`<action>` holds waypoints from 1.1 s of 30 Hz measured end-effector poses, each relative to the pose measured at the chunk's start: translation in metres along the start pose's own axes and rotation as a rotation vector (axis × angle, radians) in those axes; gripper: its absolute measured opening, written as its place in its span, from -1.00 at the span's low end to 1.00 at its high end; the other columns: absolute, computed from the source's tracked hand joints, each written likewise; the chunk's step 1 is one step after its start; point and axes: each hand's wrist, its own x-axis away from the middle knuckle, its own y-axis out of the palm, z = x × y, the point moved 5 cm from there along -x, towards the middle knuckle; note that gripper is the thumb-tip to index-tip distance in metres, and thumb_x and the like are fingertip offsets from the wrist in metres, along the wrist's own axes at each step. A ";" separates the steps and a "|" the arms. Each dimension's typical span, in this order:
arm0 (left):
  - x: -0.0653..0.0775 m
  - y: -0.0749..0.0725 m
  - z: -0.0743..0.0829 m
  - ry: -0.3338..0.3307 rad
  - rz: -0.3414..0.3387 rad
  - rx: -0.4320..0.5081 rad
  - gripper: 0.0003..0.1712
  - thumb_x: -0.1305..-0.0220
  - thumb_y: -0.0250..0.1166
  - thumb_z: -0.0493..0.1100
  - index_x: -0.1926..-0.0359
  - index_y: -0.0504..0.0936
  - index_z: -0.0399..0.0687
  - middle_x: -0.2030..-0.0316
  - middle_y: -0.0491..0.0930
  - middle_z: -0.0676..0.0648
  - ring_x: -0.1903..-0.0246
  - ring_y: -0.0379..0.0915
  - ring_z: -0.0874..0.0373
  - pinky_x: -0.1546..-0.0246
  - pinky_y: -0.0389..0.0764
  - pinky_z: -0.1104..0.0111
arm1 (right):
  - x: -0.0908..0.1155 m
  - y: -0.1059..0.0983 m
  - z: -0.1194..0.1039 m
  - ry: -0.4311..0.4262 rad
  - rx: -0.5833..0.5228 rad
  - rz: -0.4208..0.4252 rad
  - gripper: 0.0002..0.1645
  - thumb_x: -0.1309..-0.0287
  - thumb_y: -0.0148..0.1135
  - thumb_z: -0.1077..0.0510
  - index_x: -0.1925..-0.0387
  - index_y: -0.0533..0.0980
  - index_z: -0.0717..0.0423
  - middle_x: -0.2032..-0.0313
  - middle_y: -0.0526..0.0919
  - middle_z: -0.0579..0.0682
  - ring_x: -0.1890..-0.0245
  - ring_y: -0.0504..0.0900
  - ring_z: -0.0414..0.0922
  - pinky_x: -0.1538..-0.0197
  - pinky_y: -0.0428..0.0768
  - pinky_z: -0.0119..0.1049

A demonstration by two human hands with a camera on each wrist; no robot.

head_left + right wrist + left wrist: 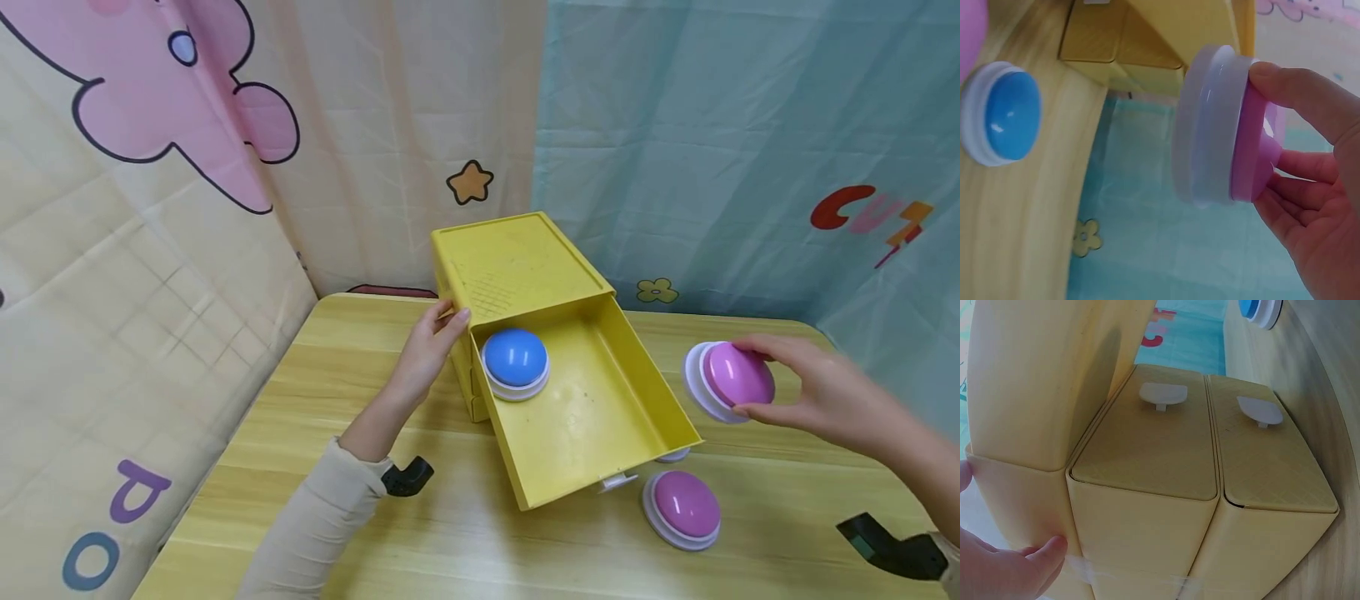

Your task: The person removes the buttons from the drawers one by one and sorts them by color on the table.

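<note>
In my right hand (817, 387) is a pink dome push button (738, 375) with a white base, gripped between thumb and fingers above the table, right of the yellow drawer cabinet (525, 262). The right wrist view shows its white base (1204, 125) turned sideways. My left hand (427, 350) rests on the cabinet's left upper edge, the thumb at the top and the fingers against the side. The cabinet's top drawer (600, 417) is pulled out. A blue dome button (516, 358) sits inside it at the back left.
Another pink dome button (686, 504) stands on the table right of the drawer's front. Beside it, a blue button (1013, 115) is mostly hidden by the drawer in the head view. Two lower drawers (1147, 444) are closed. Printed curtains (675, 150) hang behind the table.
</note>
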 end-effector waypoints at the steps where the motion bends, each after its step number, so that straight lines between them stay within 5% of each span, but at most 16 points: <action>1: 0.000 0.000 0.000 0.000 0.000 0.000 -0.24 -0.26 0.10 0.05 -0.32 0.05 -0.24 -0.16 0.22 -0.19 -0.12 0.19 0.03 -0.12 0.22 0.17 | 0.007 0.003 0.004 0.028 0.004 -0.003 -0.13 0.54 0.60 0.09 0.04 0.44 0.26 0.15 0.53 0.07 0.20 0.38 -0.26 0.32 0.40 -0.65; 6: -0.001 0.001 -0.001 -0.008 0.002 0.000 -0.25 -0.27 0.10 0.05 -0.32 0.05 -0.24 -0.16 0.22 -0.19 -0.12 0.19 0.04 -0.12 0.22 0.17 | 0.037 0.020 0.021 0.152 0.018 -0.020 -0.17 0.49 0.58 0.02 0.09 0.45 0.30 0.17 0.52 0.14 0.24 0.43 -0.04 0.38 0.44 -0.58; 13: -0.001 0.001 -0.001 -0.022 0.005 -0.011 -0.23 -0.26 0.10 0.07 -0.32 0.05 -0.23 -0.17 0.22 -0.20 -0.13 0.19 0.03 -0.12 0.21 0.17 | 0.084 0.047 0.046 0.297 -0.059 -0.025 -0.20 0.47 0.56 0.04 0.12 0.45 0.33 0.19 0.53 0.22 0.26 0.29 -0.54 0.38 0.30 -0.71; 19: -0.001 -0.002 -0.002 -0.013 0.010 -0.005 -0.26 -0.26 0.11 0.04 -0.31 0.07 -0.23 -0.16 0.23 -0.20 -0.13 0.19 0.02 -0.12 0.21 0.16 | 0.114 0.074 0.058 0.409 -0.102 -0.108 -0.22 0.44 0.54 0.03 0.12 0.46 0.37 0.20 0.54 0.23 0.30 0.30 -0.56 0.38 0.38 -0.59; 23: -0.001 -0.001 -0.002 -0.005 -0.001 0.010 -0.26 -0.27 0.10 0.03 -0.31 0.06 -0.25 -0.16 0.22 -0.23 -0.13 0.18 0.00 -0.13 0.19 0.15 | 0.129 0.087 0.064 0.489 -0.093 -0.204 -0.18 0.41 0.52 -0.02 0.11 0.44 0.43 0.20 0.54 0.24 0.32 0.40 -0.40 0.39 0.47 -0.45; 29: -0.001 0.000 -0.001 -0.010 -0.003 0.004 -0.24 -0.27 0.10 0.05 -0.32 0.04 -0.26 -0.17 0.21 -0.22 -0.13 0.18 0.01 -0.13 0.19 0.16 | 0.144 0.101 0.068 0.582 -0.137 -0.301 -0.15 0.34 0.49 -0.02 0.09 0.38 0.49 0.19 0.50 0.29 0.24 0.49 0.12 0.36 0.53 -0.24; 33: 0.000 0.000 0.000 -0.013 -0.003 0.003 -0.23 -0.27 0.10 0.06 -0.32 0.03 -0.26 -0.17 0.21 -0.22 -0.13 0.18 0.02 -0.13 0.20 0.15 | 0.149 0.109 0.070 0.614 -0.156 -0.339 -0.12 0.35 0.49 -0.05 0.08 0.36 0.49 0.18 0.49 0.31 0.21 0.46 0.21 0.29 0.53 -0.07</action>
